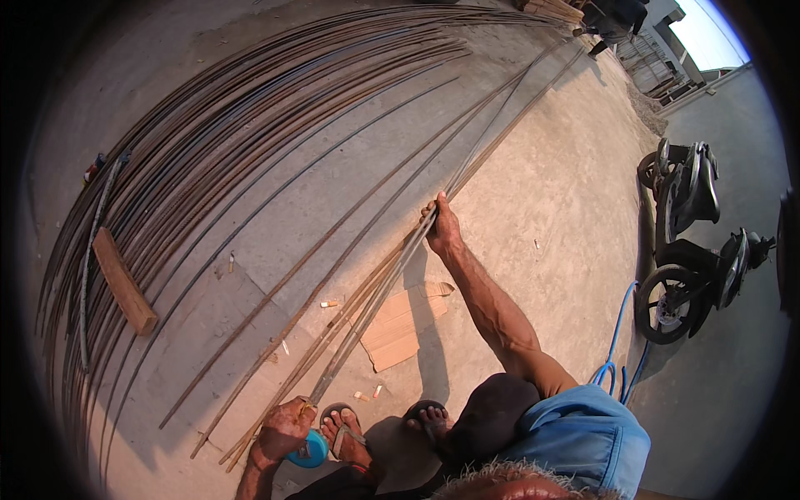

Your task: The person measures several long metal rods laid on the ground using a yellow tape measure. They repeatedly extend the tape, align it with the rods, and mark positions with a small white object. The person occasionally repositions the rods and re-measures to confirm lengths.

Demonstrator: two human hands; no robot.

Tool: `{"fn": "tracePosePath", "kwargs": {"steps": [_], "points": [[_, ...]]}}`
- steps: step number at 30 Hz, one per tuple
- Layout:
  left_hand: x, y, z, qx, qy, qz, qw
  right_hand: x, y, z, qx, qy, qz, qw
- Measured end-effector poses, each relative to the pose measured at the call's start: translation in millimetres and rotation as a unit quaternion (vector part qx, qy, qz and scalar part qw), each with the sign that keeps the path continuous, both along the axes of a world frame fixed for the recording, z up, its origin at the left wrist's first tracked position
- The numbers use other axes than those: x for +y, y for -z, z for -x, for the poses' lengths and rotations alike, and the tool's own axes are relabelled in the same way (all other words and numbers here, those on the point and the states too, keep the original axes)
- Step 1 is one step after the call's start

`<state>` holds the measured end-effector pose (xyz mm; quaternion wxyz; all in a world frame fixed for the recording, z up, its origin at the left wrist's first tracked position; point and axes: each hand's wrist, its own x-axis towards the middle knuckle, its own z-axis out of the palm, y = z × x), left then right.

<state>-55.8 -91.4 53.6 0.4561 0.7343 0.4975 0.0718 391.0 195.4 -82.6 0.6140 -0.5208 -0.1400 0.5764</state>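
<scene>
My right hand [442, 226] is closed around several thin steel reinforcing bars [387, 275] at the end of my outstretched arm. These bars slant from near my feet towards the far top right. Low on the left, my left hand [287, 430] is closed at the near end of the grey bars. A round turquoise case [310, 450], which looks like a tape measure, shows under its fingers. Whether a tape blade runs along the bars I cannot tell. Two more bars [325, 284] lie on the concrete just left of the held ones.
A large spread of reinforcing bars [206, 181] covers the left floor, with a wooden block [125, 281] across it. Flattened cardboard [390, 334] lies before my sandalled feet [347, 434]. A motorcycle [681, 250] and a blue hose [615, 350] are at right. Another person [615, 22] stands at the far end.
</scene>
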Motion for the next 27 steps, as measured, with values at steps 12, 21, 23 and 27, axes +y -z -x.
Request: {"fn": "tracePosePath", "kwargs": {"steps": [12,21,23,27], "points": [[14.6,-14.3,3.9,0.044,-0.023,0.056,0.997,6.4,-6.6,6.7,0.001,-0.014,0.009,1.000],[21.4,-20.3,-0.9,0.039,-0.030,0.052,0.997,6.8,-7.4,9.8,-0.028,-0.021,0.018,0.999],[22.3,-22.1,-2.4,0.037,-0.034,0.050,0.997,6.1,-7.8,9.5,-0.026,-0.030,0.007,0.999],[20.7,-27.9,-6.0,0.030,-0.069,0.043,0.996,4.9,-7.5,8.8,-0.026,-0.029,0.011,0.999]]}}
